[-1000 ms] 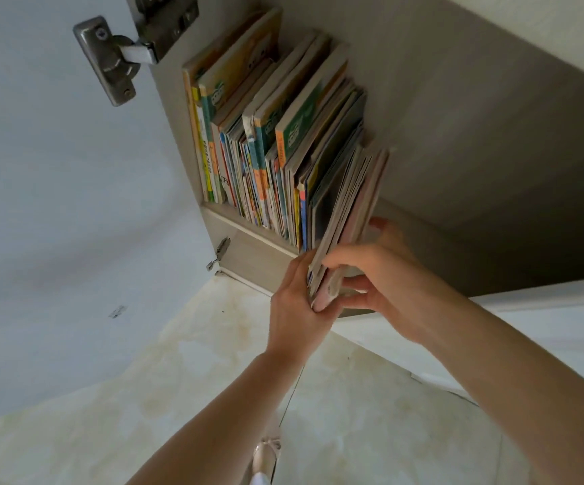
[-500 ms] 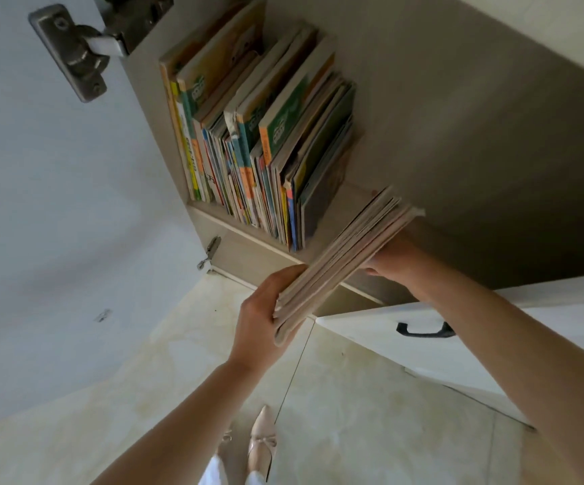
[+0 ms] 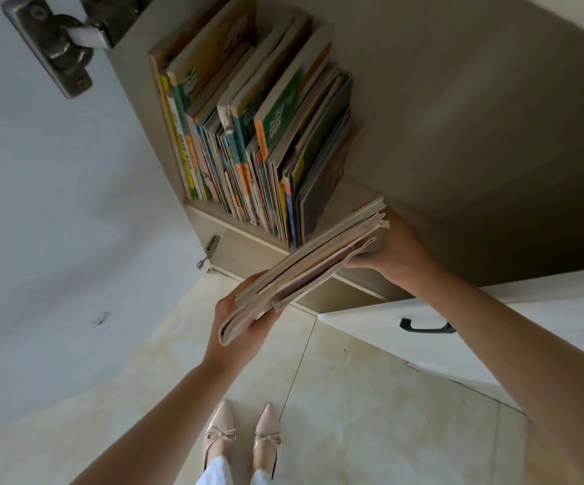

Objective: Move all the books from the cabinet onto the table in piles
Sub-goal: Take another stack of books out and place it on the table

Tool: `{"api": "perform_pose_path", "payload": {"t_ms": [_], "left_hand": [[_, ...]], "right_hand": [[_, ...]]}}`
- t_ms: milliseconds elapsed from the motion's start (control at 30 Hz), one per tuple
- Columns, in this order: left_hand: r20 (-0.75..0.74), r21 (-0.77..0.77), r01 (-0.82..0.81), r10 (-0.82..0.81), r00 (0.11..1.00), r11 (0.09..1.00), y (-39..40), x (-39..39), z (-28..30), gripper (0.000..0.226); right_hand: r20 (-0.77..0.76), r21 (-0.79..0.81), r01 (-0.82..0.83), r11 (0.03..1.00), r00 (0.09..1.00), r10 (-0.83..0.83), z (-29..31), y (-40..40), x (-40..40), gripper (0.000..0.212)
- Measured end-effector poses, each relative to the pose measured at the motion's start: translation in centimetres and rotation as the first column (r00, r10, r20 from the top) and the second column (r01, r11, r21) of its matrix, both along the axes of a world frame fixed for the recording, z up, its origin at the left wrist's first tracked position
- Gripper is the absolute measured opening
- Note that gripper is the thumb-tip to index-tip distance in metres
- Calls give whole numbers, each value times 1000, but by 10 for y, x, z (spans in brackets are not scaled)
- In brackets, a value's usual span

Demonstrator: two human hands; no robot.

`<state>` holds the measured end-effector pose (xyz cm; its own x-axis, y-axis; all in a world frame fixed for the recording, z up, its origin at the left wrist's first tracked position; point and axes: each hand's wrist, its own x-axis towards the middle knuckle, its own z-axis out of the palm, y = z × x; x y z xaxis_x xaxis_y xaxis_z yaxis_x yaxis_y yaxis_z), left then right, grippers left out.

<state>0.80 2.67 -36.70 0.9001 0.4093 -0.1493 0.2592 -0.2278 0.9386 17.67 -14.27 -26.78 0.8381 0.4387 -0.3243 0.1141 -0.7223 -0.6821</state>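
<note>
Book titles are unreadable; left hand (image 3: 238, 320) and right hand (image 3: 393, 253) clasp a thin bundle of books (image 3: 304, 269), at five o'clock from the shelved row (image 3: 255, 134).

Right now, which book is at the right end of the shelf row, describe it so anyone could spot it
Start at the open cabinet and find the upright row of books on its shelf. Go to the row's right end, just above the held bundle. The end book shows a dark cover, unlike its bright green and orange neighbours.

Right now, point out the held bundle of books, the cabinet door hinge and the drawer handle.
bundle of books (image 3: 304, 271), head view, page edges mid-bundle.
cabinet door hinge (image 3: 60, 54), head view, metal plate.
drawer handle (image 3: 425, 329), head view, bar's middle.
</note>
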Motion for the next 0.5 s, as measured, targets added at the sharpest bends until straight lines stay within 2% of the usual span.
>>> {"api": "perform_pose_path", "payload": {"t_ms": [33,133,200,300,367,500], "left_hand": [[24,36,-14,13,1000,999,3,1,5,33],[42,-54,21,-19,999,998,15,1,17,39],[-4,-178,12,-12,1000,984,23,-4,23,44],[-85,-297,-25,0,996,954,34,-17,39,44],[-97,-391,-84,50,994,917,39,-26,57,44],[-186,-517,-253,181,966,818,49,-49,98,60]], "right_hand": [[19,-10,-4,1000,1000,4,-1,-1,-2,66],[5,-27,11,1000,1000,-11,-5,-5,-5,65],[-105,40,26,999,994,-22,-6,-5,-10,69],[-239,32,81,996,969,-71,5,-3,-28,65],[-317,59,136,989,942,-110,15,-1,-45,56],[-392,144,270,952,899,-196,44,9,-87,44]]}}
